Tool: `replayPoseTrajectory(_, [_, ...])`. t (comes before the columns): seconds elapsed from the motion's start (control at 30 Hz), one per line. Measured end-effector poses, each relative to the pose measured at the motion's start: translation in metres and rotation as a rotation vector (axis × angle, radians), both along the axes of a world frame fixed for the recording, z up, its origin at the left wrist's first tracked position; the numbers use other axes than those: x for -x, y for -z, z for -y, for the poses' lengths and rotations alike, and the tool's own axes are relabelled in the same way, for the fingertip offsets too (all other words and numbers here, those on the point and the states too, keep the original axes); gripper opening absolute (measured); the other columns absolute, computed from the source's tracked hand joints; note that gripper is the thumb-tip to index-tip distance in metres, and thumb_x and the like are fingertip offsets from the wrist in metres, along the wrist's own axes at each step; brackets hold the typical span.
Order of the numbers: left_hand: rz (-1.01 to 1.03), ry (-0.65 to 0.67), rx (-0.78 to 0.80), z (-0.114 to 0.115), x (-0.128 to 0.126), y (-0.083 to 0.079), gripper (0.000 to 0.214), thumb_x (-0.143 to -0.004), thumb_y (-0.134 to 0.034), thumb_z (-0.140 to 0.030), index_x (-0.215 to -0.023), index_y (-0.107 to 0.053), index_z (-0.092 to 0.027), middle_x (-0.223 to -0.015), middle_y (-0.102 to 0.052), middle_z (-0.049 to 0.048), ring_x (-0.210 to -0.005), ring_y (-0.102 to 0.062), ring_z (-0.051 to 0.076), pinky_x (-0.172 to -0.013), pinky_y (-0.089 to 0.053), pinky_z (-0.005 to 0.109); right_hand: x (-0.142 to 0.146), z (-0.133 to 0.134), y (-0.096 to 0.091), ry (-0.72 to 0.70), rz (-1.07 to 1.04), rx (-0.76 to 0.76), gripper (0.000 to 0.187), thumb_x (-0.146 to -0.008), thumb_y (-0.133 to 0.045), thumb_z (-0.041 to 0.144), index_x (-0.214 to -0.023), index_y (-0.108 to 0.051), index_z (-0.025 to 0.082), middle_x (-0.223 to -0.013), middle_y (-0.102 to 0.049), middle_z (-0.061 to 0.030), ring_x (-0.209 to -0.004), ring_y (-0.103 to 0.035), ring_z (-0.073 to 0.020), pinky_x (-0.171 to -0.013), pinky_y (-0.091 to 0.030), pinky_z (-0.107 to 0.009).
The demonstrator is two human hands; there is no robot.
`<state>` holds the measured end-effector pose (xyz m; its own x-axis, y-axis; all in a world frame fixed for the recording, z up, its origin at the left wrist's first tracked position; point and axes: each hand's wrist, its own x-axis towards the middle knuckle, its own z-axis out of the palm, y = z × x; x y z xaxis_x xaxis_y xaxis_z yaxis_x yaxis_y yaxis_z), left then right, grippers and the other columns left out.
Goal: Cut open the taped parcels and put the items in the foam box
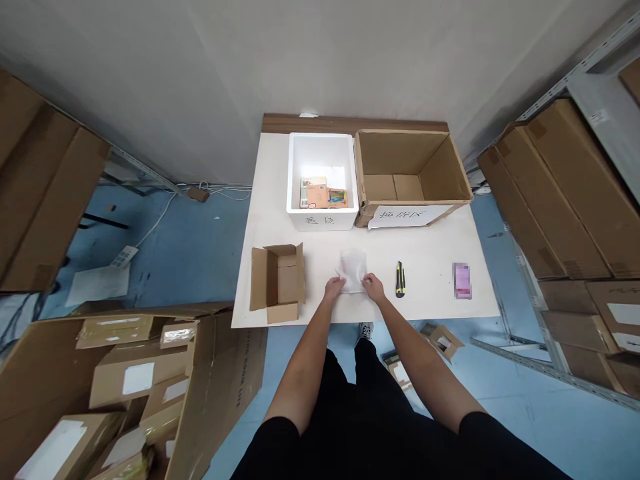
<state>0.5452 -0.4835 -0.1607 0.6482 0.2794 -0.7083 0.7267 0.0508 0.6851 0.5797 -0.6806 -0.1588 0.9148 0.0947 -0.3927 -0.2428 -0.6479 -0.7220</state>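
A whitish, see-through plastic bag (353, 267) lies on the table in front of me; whether something is inside I cannot make out. My left hand (335, 287) pinches its near left corner. On the near right corner, the fingers of my right hand (373, 287) are closed. Right of that hand lies a black and yellow utility knife (401, 279). To the left stands a small cardboard box (287, 279) with its flaps up.
Behind the bag stand a white foam box (323, 219) holding several small packs and a large cardboard box (415, 170) with a paper label. A blurred pink item (463, 280) lies at right on the white table (430, 300). A big carton (220, 373) of parcels stands at lower left.
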Motion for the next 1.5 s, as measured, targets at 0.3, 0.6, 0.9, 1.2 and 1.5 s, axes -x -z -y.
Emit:
replayPoseTrajectory(0.3, [-0.02, -0.023, -0.361, -0.02, 0.003, -0.019, 0.016, -0.087, -0.068, -0.027, -0.1, -0.073, -0.021, -0.105, -0.079, 0.0069, -0.101, -0.071, 0.023, -0.09, -0.052, 0.031, -0.009, -0.053, -0.014, -0.111, 0.075, 0.101, 0.038, -0.097, -0.055, 0.036, -0.129, -0.07, 0.021, -0.125, -0.073, -0.0113, -0.104, -0.071, -0.025, -0.097, -0.054, -0.037])
replayPoseTrajectory(0.6, [0.303, 0.027, -0.19, -0.01, 0.027, -0.027, 0.033, -0.091, -0.068, -0.029, -0.122, -0.076, -0.018, -0.127, -0.077, 0.0108, -0.121, -0.07, 0.023, -0.106, -0.054, 0.036, -0.031, -0.1, -0.015, 0.071, -0.036, -0.048, 0.024, -0.084, -0.063, 0.035, -0.105, -0.069, 0.024, -0.088, -0.076, -0.0034, -0.087, -0.071, -0.0234, -0.083, -0.055, -0.033])
replayPoseTrajectory(0.9, [0.118, 0.303, -0.354, -0.025, 0.007, -0.029, 0.024, -0.08, -0.084, -0.034, -0.1, -0.082, -0.021, -0.101, -0.082, 0.0097, -0.1, -0.074, 0.027, -0.094, -0.053, 0.035, -0.011, -0.051, -0.004, 0.202, -0.177, -0.556, 0.038, -0.072, -0.072, 0.053, -0.094, -0.064, 0.023, -0.088, -0.077, -0.0046, -0.083, -0.07, -0.0243, -0.075, -0.057, -0.035])
replayPoseTrajectory(1.2, [0.114, 0.071, -0.83, -0.042, 0.03, -0.028, 0.056, -0.093, -0.057, -0.021, -0.148, -0.057, -0.012, -0.15, -0.06, 0.0213, -0.143, -0.053, 0.033, -0.118, -0.042, 0.045, -0.01, -0.024, -0.002, 0.052, 0.247, 0.228, 0.05, -0.096, -0.05, 0.036, -0.14, -0.062, 0.015, -0.143, -0.061, -0.0191, -0.135, -0.053, -0.0331, -0.114, -0.044, -0.047])
replayPoseTrajectory(1.5, [0.382, 0.3, -0.827, -0.021, 0.058, -0.017, 0.054, -0.095, -0.051, -0.013, -0.149, -0.055, -0.015, -0.155, -0.055, 0.0184, -0.149, -0.046, 0.029, -0.124, -0.038, 0.047, 0.019, -0.103, 0.015, -0.164, 0.131, 0.429, 0.036, -0.093, -0.066, 0.027, -0.128, -0.069, 0.02, -0.163, -0.042, -0.0186, -0.153, -0.031, -0.0392, -0.116, -0.038, -0.053])
